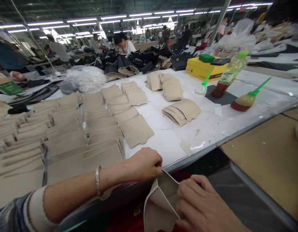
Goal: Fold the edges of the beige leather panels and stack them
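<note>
My left hand (145, 164) pinches one corner of a folded beige piece (161, 206), my right hand (199, 203) its side, by the desk's (155, 112) near edge. Far right, red liquid (218, 91) sits low in a capped bottle (231, 71) and a spouted bottle (248, 98).

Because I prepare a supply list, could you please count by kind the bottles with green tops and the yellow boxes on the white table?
Small squeeze bottles with green spouts: 2
Tall bottle with green cap: 1
Yellow box: 1
Total: 4
</note>
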Demonstrator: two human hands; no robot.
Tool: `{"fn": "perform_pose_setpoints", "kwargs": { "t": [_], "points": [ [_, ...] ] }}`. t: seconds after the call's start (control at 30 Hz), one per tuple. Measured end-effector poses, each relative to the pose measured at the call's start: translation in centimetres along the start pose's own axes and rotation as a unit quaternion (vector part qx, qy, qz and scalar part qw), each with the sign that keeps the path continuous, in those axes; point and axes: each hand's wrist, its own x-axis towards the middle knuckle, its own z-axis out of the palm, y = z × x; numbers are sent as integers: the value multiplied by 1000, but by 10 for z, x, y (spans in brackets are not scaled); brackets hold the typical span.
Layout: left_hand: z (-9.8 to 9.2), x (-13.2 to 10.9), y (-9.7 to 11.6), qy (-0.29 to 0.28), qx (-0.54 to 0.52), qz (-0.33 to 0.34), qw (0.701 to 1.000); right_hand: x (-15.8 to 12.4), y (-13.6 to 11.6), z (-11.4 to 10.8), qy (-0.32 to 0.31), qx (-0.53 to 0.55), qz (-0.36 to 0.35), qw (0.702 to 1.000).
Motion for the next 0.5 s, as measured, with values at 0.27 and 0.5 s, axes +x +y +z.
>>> {"fn": "perform_pose_setpoints", "kwargs": {
  "t": [0.27, 0.5],
  "points": [
    [10, 16, -5, -118, -248, 86, 958, 13, 5, -33, -57, 164, 53, 983],
    [18, -1, -14, -79, -355, 45, 931, -13, 21, 0, -22, 258, 201, 945]
  ]
}}
